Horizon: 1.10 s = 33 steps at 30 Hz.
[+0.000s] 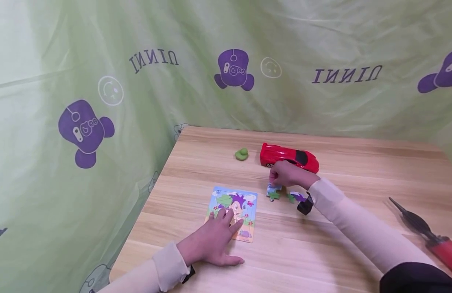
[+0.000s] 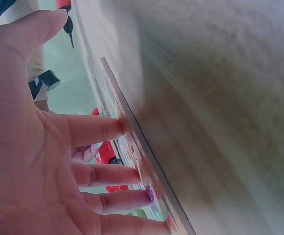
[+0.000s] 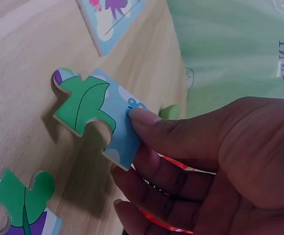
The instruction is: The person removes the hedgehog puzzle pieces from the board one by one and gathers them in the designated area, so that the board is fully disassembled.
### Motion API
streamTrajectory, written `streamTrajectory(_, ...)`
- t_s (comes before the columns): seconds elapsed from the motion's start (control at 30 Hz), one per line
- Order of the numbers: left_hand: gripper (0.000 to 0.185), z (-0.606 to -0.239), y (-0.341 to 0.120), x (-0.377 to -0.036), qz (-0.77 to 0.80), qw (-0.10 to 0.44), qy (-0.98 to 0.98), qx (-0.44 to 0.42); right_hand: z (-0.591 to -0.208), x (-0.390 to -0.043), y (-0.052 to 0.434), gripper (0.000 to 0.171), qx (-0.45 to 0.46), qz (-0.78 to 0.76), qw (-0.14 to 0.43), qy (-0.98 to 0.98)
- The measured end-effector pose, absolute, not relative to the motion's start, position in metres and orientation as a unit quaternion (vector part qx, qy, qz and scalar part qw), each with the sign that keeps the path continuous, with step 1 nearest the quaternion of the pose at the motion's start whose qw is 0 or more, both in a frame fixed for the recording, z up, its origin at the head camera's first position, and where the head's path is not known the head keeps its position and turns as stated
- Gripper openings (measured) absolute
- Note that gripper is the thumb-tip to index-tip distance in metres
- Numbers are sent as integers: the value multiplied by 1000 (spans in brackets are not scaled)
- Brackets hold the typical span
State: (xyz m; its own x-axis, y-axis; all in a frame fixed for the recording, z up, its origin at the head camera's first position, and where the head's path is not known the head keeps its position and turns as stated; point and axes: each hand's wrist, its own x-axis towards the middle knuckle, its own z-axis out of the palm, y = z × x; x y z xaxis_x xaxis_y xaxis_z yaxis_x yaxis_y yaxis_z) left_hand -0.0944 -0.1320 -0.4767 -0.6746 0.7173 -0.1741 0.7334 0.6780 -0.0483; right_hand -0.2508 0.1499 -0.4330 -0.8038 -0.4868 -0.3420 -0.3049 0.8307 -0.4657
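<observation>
A flat puzzle board (image 1: 247,211) with a cartoon figure lies on the wooden table. My left hand (image 1: 212,240) spreads over its near part, and in the left wrist view the fingertips (image 2: 113,126) touch its surface. Off to the board's right, my right hand (image 1: 289,174) pinches a jigsaw piece (image 3: 95,95) between thumb and fingers. That piece is blue with a green leaf, and it is tilted up from the table in the right wrist view. A second piece (image 3: 27,200), green and purple, lies flat beside it.
Behind the right hand stands a red toy car (image 1: 280,154). A small green lump (image 1: 242,154) sits to the car's left. At the far right lies a red and black tool with a pointed tip (image 1: 418,224). Green printed cloth (image 1: 196,101) hangs behind the table.
</observation>
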Motion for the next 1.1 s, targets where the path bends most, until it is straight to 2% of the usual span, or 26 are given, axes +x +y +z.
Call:
streamTrajectory(0.13,101,-476,-132,-96,-63,64,911,403,-432,-248,152,7,-198,-204,220,933)
streamTrajectory(0.27,93,-477,-136,-99,-59,31,905,419,-428,-238,149,10,-184,-213,169,944)
streamTrajectory(0.37,88,-478,-141,-100,-50,19,904,423,-429,-224,136,6,-224,-216,131,941)
streamTrajectory(0.47,87,-479,-143,-100,-42,31,906,421,-438,-204,117,6,-291,-211,114,926)
streamTrajectory(0.6,88,-479,-144,-100,-30,55,908,415,-454,-178,97,12,-330,-185,109,919)
streamTrajectory(0.83,92,-481,-145,-98,-32,57,907,415,-466,-157,80,36,-322,-114,80,936)
streamTrajectory(0.97,93,-480,-144,-96,-37,45,907,418,-466,-154,77,36,-317,-115,76,938)
streamTrajectory(1.1,95,-478,-141,-95,-51,34,907,418,-466,-158,75,34,-299,-149,110,936)
